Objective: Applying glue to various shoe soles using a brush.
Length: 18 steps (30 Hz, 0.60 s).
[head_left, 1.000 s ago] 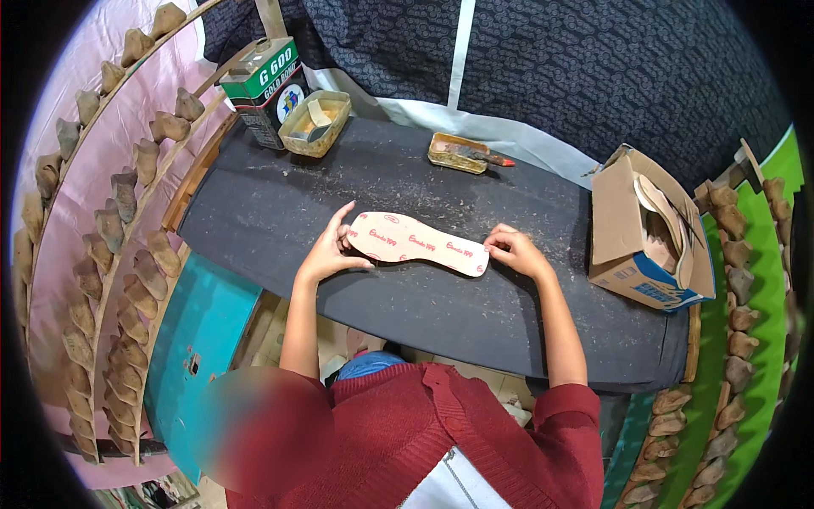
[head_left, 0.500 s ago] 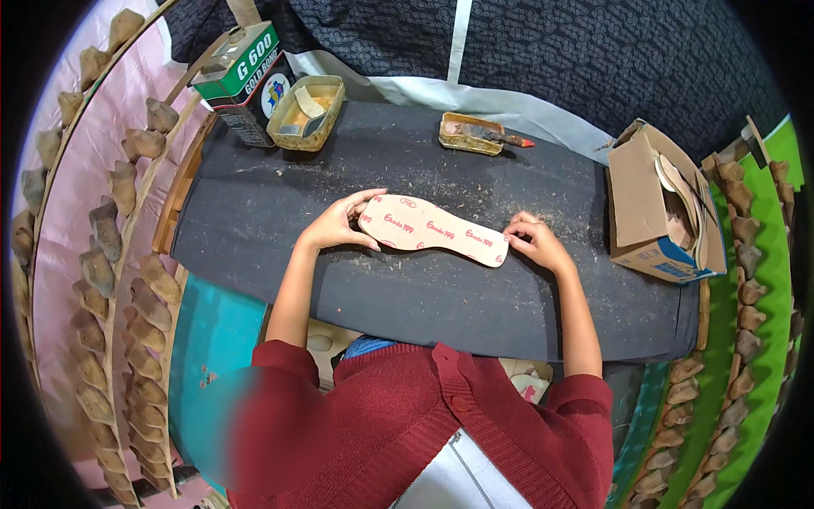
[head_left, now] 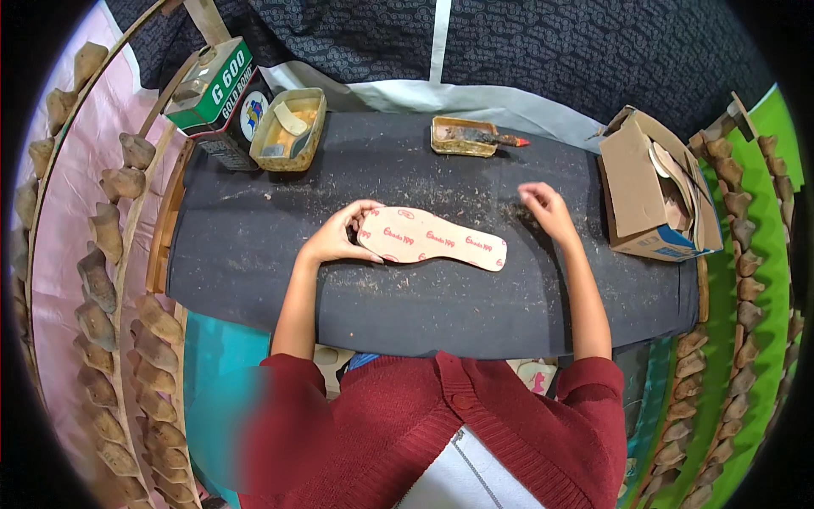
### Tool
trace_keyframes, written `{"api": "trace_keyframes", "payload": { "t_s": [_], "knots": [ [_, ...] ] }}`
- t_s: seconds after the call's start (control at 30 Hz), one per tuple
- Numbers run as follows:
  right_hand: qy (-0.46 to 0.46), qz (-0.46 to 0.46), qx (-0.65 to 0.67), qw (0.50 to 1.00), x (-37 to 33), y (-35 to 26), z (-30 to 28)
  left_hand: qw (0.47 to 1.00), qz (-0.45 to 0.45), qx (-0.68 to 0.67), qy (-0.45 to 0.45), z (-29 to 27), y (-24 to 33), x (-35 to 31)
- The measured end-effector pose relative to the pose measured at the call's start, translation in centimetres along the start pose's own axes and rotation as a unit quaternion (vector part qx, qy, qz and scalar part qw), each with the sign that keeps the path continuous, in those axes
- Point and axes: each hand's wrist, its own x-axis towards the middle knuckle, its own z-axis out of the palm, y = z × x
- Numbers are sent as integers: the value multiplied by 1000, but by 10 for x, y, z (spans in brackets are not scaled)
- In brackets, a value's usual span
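A pale beige, sole-shaped insole board (head_left: 441, 239) with red print lies lengthwise before me, its broad end to the left and its narrow end to the right. My left hand (head_left: 339, 233) grips the broad end, thumb along the near edge and fingers at the far edge. My right hand (head_left: 549, 212) is raised off the narrow end, apart from the board. Its fingers are loosely bent, and I see nothing in them. Beyond it, a brush (head_left: 500, 138) with a red-tipped handle rests across a small shallow tray (head_left: 449, 147).
The dark-covered table (head_left: 407, 318) is strewn with scraps. At the back left stand a green-and-black metal can (head_left: 219, 102) and a yellowish tub (head_left: 273, 159) holding pieces. A cardboard box (head_left: 629, 182) with cut sheets is at the right. Racks of shoe lasts (head_left: 97, 280) line both sides.
My right hand has let go of the narrow end and moved up and to the right. The left hand keeps its hold on the insole board. The whole view has shifted slightly.
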Motion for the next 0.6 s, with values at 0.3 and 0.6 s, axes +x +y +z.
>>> {"api": "trace_keyframes", "payload": {
  "t_s": [0.3,0.6],
  "knots": [
    [146,268,411,859,83,0,21,995,69,-70,9,6,0,-3],
    [112,158,338,921,101,-14,38,994,98,-35,17,2,-6,2]
  ]
}}
